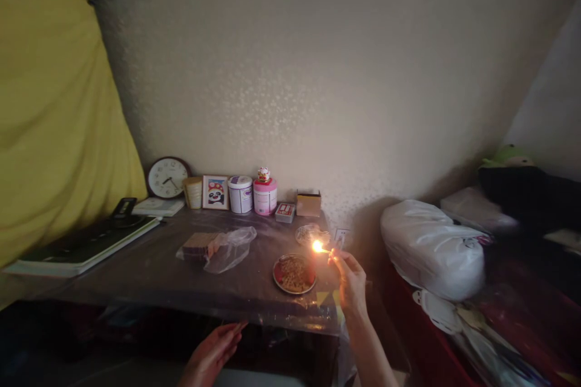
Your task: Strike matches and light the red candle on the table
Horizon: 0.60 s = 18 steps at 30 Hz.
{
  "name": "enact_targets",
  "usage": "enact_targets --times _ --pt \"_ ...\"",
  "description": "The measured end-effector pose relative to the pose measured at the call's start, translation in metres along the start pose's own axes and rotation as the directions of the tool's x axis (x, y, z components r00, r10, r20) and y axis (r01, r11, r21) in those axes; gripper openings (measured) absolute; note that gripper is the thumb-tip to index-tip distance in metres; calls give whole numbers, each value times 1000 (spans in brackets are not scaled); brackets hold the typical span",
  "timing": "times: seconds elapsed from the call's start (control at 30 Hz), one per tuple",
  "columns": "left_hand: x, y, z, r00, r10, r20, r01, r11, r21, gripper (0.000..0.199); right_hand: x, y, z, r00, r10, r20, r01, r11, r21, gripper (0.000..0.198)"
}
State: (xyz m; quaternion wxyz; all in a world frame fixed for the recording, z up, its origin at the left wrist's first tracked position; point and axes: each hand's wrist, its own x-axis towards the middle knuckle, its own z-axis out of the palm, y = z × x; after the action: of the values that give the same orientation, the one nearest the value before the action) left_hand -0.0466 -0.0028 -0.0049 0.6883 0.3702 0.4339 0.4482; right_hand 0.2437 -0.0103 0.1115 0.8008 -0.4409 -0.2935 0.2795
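My right hand (pixel 351 278) pinches a burning match (pixel 324 249) by its end. Its bright flame points left, over the right end of the table. Just below and left of the flame sits a round metal dish (pixel 295 292) full of small light-brown bits. Behind it lies a second, clear dish (pixel 305 234), partly lost in the glare. My left hand (pixel 215 347) is low, in front of the table's near edge, with thumb and fingers closed on a small flat box (pixel 240 327), seen almost edge-on. A brown stack of small boxes (pixel 200 245) lies in an opened clear plastic bag (pixel 231 249).
Along the wall stand a clock (pixel 167 178), a paper cup (pixel 193 193), a panda picture (pixel 215 192), two tins, a card box (pixel 285 212) and an open carton (pixel 308 204). A yellow curtain (pixel 59 121) hangs left. White bags (pixel 431 248) fill the right.
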Motion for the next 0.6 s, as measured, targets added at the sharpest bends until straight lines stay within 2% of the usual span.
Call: enact_targets --times 0.07,0.27,0.6 --pt "-3 2 0 999 6 44 -6 1000 2 43 1 -1 2 1000 -7 -6 7 1000 -19 19" --pt "-3 1 -3 999 12 44 -11 1000 -21 39 5 -4 8 999 -9 -36 7 998 -66 17" --pt "5 -7 -9 999 8 31 -7 1000 -10 43 9 -11 5 1000 9 -21 -8 998 66 19"
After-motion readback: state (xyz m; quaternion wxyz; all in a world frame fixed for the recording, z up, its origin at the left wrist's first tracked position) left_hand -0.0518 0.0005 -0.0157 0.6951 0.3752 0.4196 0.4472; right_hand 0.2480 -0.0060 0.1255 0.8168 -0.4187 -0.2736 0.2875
